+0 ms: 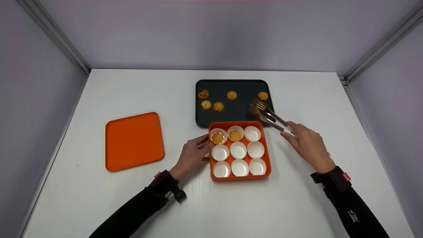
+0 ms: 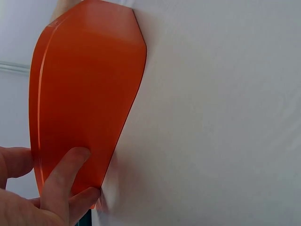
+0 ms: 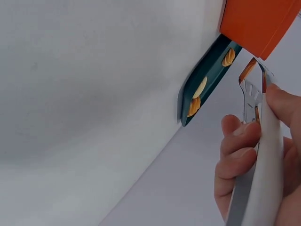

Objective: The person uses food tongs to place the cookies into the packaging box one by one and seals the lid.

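In the head view, my left hand (image 1: pixel 193 153) grips the left wall of an orange box (image 1: pixel 240 178), thumb at the rim and fingers (image 2: pixel 61 176) against the outer side. White paper cups (image 1: pixel 238 150) stand in rows inside the box; the back left and back middle cups each hold a cookie (image 1: pixel 217 138). My right hand (image 1: pixel 309 145) holds pale-handled metal tongs (image 1: pixel 274 119) with fork-like ends. Those ends hover over the right part of a dark tray (image 1: pixel 228 119), near a swirled cookie (image 1: pixel 263 96). Whether anything is between them cannot be made out.
On the dark tray lie a pretzel-shaped cookie (image 1: pixel 203 94), a round cookie (image 1: pixel 206 105) and other swirled cookies (image 1: pixel 232 95). An orange lid or flat tray (image 1: pixel 134 142) lies on the white table (image 1: pixel 172 96) at the left. Pale walls enclose the table's back and sides.
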Tool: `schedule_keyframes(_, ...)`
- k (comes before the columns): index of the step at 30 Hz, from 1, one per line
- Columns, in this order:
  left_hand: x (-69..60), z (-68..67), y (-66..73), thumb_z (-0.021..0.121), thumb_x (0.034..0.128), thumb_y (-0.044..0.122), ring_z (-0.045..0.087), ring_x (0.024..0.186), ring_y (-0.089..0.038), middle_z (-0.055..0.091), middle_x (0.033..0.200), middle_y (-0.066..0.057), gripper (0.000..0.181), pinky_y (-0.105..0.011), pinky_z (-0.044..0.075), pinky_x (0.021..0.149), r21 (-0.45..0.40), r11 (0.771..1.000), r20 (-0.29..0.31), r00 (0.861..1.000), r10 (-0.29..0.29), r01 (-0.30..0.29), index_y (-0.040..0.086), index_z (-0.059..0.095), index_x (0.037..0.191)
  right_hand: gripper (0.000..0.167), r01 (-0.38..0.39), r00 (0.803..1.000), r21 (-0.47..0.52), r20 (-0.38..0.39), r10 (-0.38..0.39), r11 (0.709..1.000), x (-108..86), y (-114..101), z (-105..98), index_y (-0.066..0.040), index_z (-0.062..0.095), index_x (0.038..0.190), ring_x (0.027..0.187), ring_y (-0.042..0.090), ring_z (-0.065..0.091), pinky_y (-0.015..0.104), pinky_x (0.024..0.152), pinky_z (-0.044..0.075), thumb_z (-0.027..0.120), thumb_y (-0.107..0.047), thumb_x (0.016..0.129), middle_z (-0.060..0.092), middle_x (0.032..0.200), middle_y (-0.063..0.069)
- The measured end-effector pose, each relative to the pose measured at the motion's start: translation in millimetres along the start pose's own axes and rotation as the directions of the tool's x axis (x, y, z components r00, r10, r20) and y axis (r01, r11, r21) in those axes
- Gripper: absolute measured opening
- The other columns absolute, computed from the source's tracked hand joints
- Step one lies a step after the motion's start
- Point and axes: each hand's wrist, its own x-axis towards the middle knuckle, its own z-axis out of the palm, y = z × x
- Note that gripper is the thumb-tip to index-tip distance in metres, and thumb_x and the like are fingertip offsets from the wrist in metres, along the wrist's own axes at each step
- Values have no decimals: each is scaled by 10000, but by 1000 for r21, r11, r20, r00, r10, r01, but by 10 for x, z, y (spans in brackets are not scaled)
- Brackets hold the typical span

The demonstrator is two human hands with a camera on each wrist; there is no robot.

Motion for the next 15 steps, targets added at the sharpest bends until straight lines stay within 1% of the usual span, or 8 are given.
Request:
schedule_keyframes(3, 2, 5, -1, 613, 1043, 144, 629, 1266, -283, 572, 1471, -189, 539, -406, 633, 827, 0, 1000, 3, 1000, 0, 0, -19, 464, 1534, 489, 28, 999, -9, -28, -28, 1000, -46, -12, -70, 3, 653, 1330, 650, 244, 577, 420, 555, 538, 767, -291, 957, 700, 884, 143)
schedule_keyframes(7, 6, 8, 0, 614, 1042, 141, 630, 1266, -290, 559, 1486, -185, 533, -395, 635, 821, 8, 1000, -5, 1000, -5, 5, -12, 473, 1532, 486, 54, 997, -22, -52, -55, 998, -108, -49, -185, -7, 657, 1324, 611, 214, 546, 382, 523, 509, 769, -301, 953, 683, 848, 118)
schedule_keyframes(10, 6, 6, 1, 618, 1041, 145, 627, 1271, -298, 549, 1497, -183, 531, -390, 635, 822, 15, 1000, -14, 1000, -8, 9, -8, 479, 1530, 476, 80, 995, -29, -64, -82, 996, -145, -86, -263, -13, 660, 1315, 590, 200, 538, 361, 501, 498, 782, -286, 944, 678, 836, 113)
schedule_keyframes(15, 8, 5, -8, 627, 1040, 159, 626, 1271, -305, 545, 1498, -194, 539, -388, 634, 825, 24, 1000, -17, 1000, -5, 6, -10, 478, 1530, 469, 123, 990, -40, -70, -125, 992, -211, -122, -354, -27, 670, 1304, 586, 185, 544, 338, 488, 500, 809, -254, 918, 701, 864, 117)
